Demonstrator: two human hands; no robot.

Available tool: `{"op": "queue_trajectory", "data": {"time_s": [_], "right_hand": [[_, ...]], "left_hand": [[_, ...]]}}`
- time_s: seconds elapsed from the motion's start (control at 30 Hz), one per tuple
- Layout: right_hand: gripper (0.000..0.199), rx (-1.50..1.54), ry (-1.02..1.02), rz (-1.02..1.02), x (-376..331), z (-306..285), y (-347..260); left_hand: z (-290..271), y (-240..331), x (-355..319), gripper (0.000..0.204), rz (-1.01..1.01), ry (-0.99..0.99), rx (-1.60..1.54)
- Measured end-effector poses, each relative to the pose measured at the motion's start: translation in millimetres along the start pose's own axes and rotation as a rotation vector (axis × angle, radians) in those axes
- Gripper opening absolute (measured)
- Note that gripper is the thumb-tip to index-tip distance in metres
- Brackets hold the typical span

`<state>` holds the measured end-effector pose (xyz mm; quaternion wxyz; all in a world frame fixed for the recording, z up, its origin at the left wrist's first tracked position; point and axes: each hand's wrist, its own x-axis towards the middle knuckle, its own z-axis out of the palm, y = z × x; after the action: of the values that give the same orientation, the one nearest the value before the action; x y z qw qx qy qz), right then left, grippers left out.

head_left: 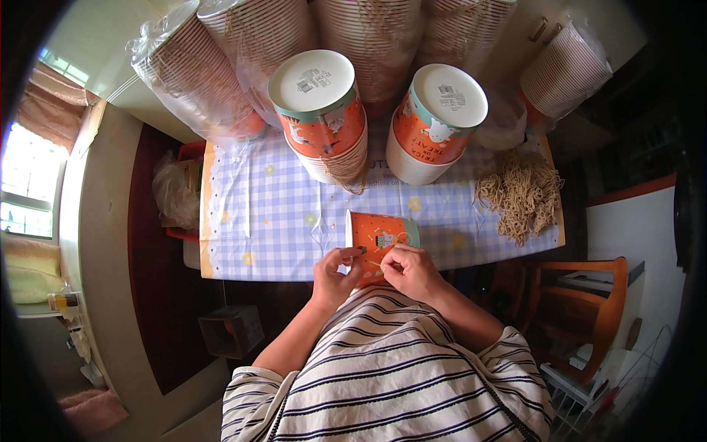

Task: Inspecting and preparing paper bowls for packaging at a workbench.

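An orange paper bucket (pixel 375 229) with a green band and printed figures lies on its side at the table's near edge, against my striped shirt. Over its right part my right hand (pixel 412 271) is closed in a pinch on a thin beige cord (pixel 374 263). A small loop of cord shows above its knuckles. My left hand (pixel 337 277) is at the bucket's left side, thumb and forefinger brought together; what lies between them is too small to make out. The bucket's underside is hidden.
Two upside-down stacks of buckets, left (pixel 324 125) and right (pixel 434 121), stand ahead, cords hanging off the left one. Tall plastic-wrapped stacks (pixel 368 44) line the back. A heap of beige cords (pixel 520 195) lies right on the checked tablecloth (pixel 294 239). A wooden chair (pixel 615 309) stands at right.
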<state>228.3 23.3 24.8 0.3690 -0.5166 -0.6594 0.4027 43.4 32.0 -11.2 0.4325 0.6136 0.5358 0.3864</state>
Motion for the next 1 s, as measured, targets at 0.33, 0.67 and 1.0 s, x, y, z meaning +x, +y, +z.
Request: {"op": "queue_trajectory", "data": {"time_s": [0.33, 0.67, 1.0], "right_hand": [[0.005, 0.059, -0.002, 0.014, 1.7, -1.1, -4.7], [0.007, 0.027, 0.045, 0.021, 1.0, 5.5, 15.7], [0.008, -0.009, 0.059, 0.008, 0.5, 6.5, 16.3]], "left_hand": [[-2.9, -8.6, -0.8, 0.025, -0.130, -0.068, -0.231], [-4.1, 0.8, -1.1, 0.025, -0.280, -0.093, -0.398], [-0.6, 2.0, 1.2, 0.021, -0.285, -0.020, -0.250]]}}
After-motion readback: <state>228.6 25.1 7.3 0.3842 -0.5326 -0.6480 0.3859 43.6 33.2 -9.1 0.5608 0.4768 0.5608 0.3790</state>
